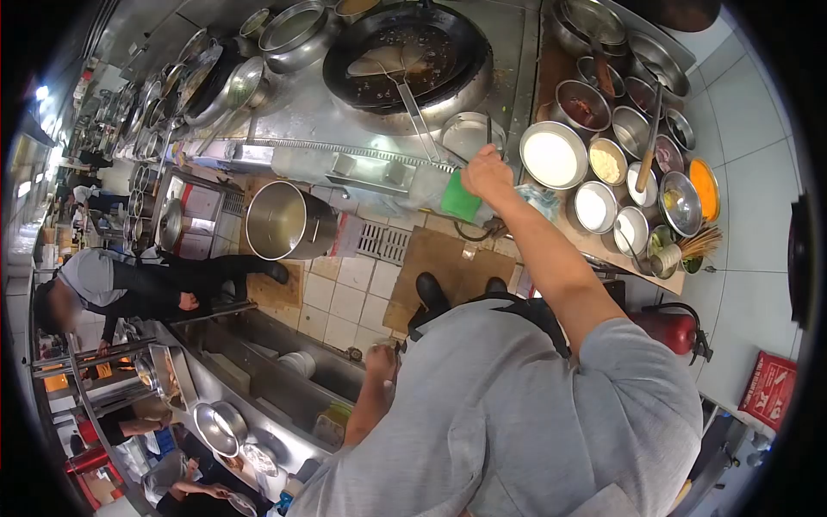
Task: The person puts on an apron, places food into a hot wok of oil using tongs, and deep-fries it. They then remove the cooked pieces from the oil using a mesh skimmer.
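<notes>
My right hand (488, 175) reaches forward to the stove's front edge, its fingers closed round a thin dark handle (489, 131). What that handle belongs to is unclear; it rises in front of a round pale pot (470, 136). A green cloth (459, 200) hangs just below the hand. Close by, a large black wok (345, 82) on the range contains dark liquid and a wide metal utensil (379, 64) with a long handle. My left hand (380, 362) is closed by my waist; whatever it may hold is hidden.
To the right, a counter carries many bowls, including a white-filled bowl (553, 155) and an orange-filled bowl (703, 189). A tall steel pot (277, 221) stands left of the floor drain (384, 241). Behind it sits a person (142, 280). A fire extinguisher (668, 329) is at right.
</notes>
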`<act>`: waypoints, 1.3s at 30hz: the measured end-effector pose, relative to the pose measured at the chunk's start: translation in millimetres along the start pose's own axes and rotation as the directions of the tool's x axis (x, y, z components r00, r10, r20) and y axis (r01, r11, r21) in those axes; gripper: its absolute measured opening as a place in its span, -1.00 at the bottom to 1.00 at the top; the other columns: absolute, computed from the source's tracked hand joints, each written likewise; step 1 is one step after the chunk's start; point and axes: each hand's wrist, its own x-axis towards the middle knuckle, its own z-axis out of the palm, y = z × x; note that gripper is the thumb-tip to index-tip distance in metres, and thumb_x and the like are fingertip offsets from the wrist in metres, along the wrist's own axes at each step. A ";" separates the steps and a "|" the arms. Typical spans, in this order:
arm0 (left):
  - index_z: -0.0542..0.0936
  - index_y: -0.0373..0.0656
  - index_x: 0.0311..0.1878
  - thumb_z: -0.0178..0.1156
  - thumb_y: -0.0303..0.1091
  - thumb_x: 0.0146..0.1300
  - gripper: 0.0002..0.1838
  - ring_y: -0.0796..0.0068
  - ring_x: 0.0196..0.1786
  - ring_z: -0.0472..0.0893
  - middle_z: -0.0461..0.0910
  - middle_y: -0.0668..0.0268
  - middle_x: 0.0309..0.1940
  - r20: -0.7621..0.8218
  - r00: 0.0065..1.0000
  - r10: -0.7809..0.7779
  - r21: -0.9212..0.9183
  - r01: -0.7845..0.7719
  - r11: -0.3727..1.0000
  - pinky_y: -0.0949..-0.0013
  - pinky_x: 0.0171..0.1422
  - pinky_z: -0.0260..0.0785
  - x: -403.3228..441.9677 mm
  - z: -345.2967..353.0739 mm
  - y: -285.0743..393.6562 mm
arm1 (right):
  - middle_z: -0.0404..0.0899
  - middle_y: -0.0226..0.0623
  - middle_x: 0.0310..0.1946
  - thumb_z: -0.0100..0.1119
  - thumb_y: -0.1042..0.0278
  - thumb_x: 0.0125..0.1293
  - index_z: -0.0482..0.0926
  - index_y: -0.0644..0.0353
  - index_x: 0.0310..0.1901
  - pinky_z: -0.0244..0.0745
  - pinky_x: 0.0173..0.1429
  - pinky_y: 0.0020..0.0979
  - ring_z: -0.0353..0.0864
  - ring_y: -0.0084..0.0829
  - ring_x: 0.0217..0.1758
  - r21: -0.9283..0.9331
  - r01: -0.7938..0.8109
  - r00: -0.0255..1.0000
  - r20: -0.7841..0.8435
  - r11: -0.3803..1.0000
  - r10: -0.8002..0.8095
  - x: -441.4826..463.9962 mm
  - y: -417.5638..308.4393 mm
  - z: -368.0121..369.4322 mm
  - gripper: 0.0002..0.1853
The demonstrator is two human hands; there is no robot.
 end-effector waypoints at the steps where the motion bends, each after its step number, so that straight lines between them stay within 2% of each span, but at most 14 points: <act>1: 0.47 -0.05 0.26 0.20 -0.14 0.39 -0.57 0.20 -0.05 0.66 0.68 0.27 -0.24 -0.146 0.989 0.000 -0.310 -0.046 0.950 0.04 0.02 0.54 16.8 17.8 -11.0 | 0.41 0.34 0.32 0.12 0.14 0.39 0.04 0.81 0.41 0.54 0.35 -0.20 0.51 0.04 0.40 0.001 -0.014 1.000 0.025 1.000 0.014 7.0 -1.5 -5.0 -0.13; 3: 0.40 -0.07 0.29 0.23 -0.15 0.40 -0.52 0.24 -0.14 0.68 0.66 0.28 -0.27 -0.281 0.958 -0.048 -0.576 -0.128 0.808 0.10 -0.09 0.56 43.1 -1.7 -6.8 | 0.43 0.25 0.35 0.16 0.07 0.39 0.20 0.69 0.41 0.55 0.34 -0.20 0.50 0.01 0.42 0.006 -0.026 0.998 0.054 1.000 0.025 18.2 -3.6 -16.3 -0.17; 5: 0.43 -0.13 0.15 0.28 -0.23 0.38 -0.62 0.39 -0.34 0.65 0.62 0.27 -0.33 0.095 0.906 -0.412 -0.994 0.112 0.017 0.32 -0.32 0.50 33.6 -75.9 55.3 | 0.51 -0.05 0.36 0.23 -0.06 0.36 0.55 0.33 0.29 0.59 0.31 -0.18 0.56 -0.08 0.38 -0.048 -0.020 0.996 0.080 0.999 0.023 25.9 -4.3 -31.4 -0.34; 9: 0.41 -0.16 0.15 0.24 -0.31 0.42 -0.67 0.48 -0.44 0.61 0.62 0.24 -0.33 0.074 0.884 -0.462 -0.993 0.108 0.047 0.43 -0.41 0.44 26.9 -104.6 92.6 | 0.55 -0.26 0.35 0.19 -0.02 0.40 0.69 0.11 0.18 0.59 0.30 -0.17 0.61 -0.16 0.34 -0.102 0.108 0.988 0.119 0.989 -0.096 32.7 8.4 -40.5 -0.53; 15: 0.46 -0.04 0.11 0.15 -0.37 0.45 -0.78 0.38 -0.22 0.66 0.61 0.32 -0.34 -0.003 0.940 -0.340 -0.997 -0.028 -0.069 0.23 -0.16 0.51 -9.9 -20.6 80.4 | 0.61 0.09 0.21 0.06 -0.04 0.47 0.70 0.36 0.04 0.55 0.31 -0.06 0.63 0.03 0.26 -0.112 0.298 0.954 0.035 0.948 -0.296 -55.0 32.5 -92.5 -0.47; 16: 0.55 -0.12 0.03 0.16 -0.35 0.45 -0.84 0.37 -0.24 0.66 0.63 0.28 -0.32 0.004 0.943 -0.332 -0.833 0.187 0.521 0.26 -0.17 0.51 -25.3 -30.5 93.6 | 0.66 0.09 0.13 0.07 -0.03 0.46 0.70 0.35 0.01 0.56 0.28 -0.06 0.66 0.04 0.21 -0.092 0.267 0.962 0.084 0.959 -0.260 -62.0 30.7 -95.4 -0.48; 17: 0.64 -0.20 -0.06 0.16 -0.33 0.46 -0.83 0.36 -0.27 0.66 0.65 0.24 -0.31 0.017 0.943 -0.331 -0.317 0.319 0.893 0.29 -0.19 0.52 -35.6 -33.6 101.4 | 0.70 0.09 0.06 0.08 -0.02 0.46 0.71 0.35 -0.02 0.57 0.26 -0.06 0.69 0.06 0.16 -0.073 0.233 0.966 0.133 0.970 -0.222 -66.0 29.4 -96.3 -0.49; 18: 0.64 -0.20 -0.06 0.16 -0.33 0.46 -0.83 0.36 -0.27 0.66 0.65 0.24 -0.31 0.017 0.943 -0.331 -0.316 0.319 0.894 0.29 -0.19 0.52 -31.8 48.6 60.7 | 0.70 0.09 0.06 0.08 -0.02 0.46 0.71 0.35 -0.02 0.57 0.26 -0.06 0.69 0.06 0.16 -0.072 0.232 0.966 0.133 0.970 -0.221 -61.2 27.9 -87.2 -0.49; 20: 0.68 -0.22 -0.09 0.13 -0.27 0.50 -0.77 0.34 -0.25 0.65 0.67 0.24 -0.29 0.106 0.894 -0.435 -0.957 0.211 0.199 0.26 -0.13 0.53 -34.1 55.4 73.3 | 0.73 0.10 -0.04 0.11 -0.03 0.44 0.72 0.32 -0.05 0.59 0.23 -0.04 0.71 0.05 0.11 -0.082 0.249 0.964 0.119 0.965 -0.238 -38.7 27.8 -52.2 -0.51; 23: 0.65 -0.24 -0.13 0.15 -0.23 0.51 -0.74 0.43 -0.28 0.63 0.64 0.30 -0.34 -0.033 0.819 -0.573 -0.864 0.265 0.429 0.30 -0.20 0.50 -27.9 64.8 74.3 | 0.72 0.13 -0.03 0.12 -0.03 0.43 0.72 0.32 -0.04 0.58 0.22 -0.03 0.71 0.05 0.11 -0.076 0.272 0.962 0.024 0.959 -0.271 -14.4 34.1 -20.9 -0.51; 27: 0.59 -0.23 -0.22 0.13 -0.25 0.53 -0.75 0.50 -0.35 0.59 0.60 0.33 -0.38 -0.032 0.882 -0.470 -0.901 0.178 0.396 0.34 -0.32 0.44 -35.5 -6.4 105.6 | 0.72 0.02 0.05 0.08 0.06 0.46 0.73 0.25 0.01 0.58 0.28 -0.11 0.69 0.00 0.19 -0.025 0.161 0.985 0.068 0.987 -0.159 -35.9 45.4 -44.4 -0.58; 32: 0.44 -0.13 -0.36 0.08 -0.46 0.51 -0.78 0.57 -0.48 0.39 0.37 0.44 -0.53 0.049 0.923 -0.382 -0.987 -0.015 -0.163 0.47 -0.38 0.25 -14.3 -11.8 99.0 | 0.74 0.07 -0.24 0.20 -0.09 0.41 0.72 0.29 -0.12 0.57 0.08 -0.15 0.75 -0.07 -0.09 0.317 0.166 0.969 -0.230 0.934 -0.094 -48.1 88.9 -48.5 -0.51; 36: 0.35 -0.09 -0.38 0.06 -0.49 0.50 -0.75 0.57 -0.55 0.35 0.33 0.46 -0.56 0.056 0.912 -0.406 -0.989 -0.006 -0.149 0.45 -0.50 0.17 -17.3 -9.8 96.2 | 0.44 -0.51 -0.50 0.28 0.05 0.45 0.72 0.26 -0.11 0.23 -0.30 -0.42 0.29 -0.60 -0.40 0.692 0.119 0.991 -0.123 0.712 -0.046 -45.0 114.9 -66.0 -0.63; 39: 0.47 -0.09 -0.14 0.08 -0.47 0.49 -0.97 0.51 -0.47 0.48 0.50 0.39 -0.45 0.147 0.895 -0.420 -0.987 0.105 -0.122 0.40 -0.46 0.34 -21.9 20.4 63.6 | 0.42 -0.56 -0.50 0.27 0.06 0.46 0.73 0.23 -0.11 0.19 -0.32 -0.45 0.28 -0.65 -0.41 0.715 0.165 0.980 -0.197 0.679 -0.032 -61.6 109.3 -92.9 -0.65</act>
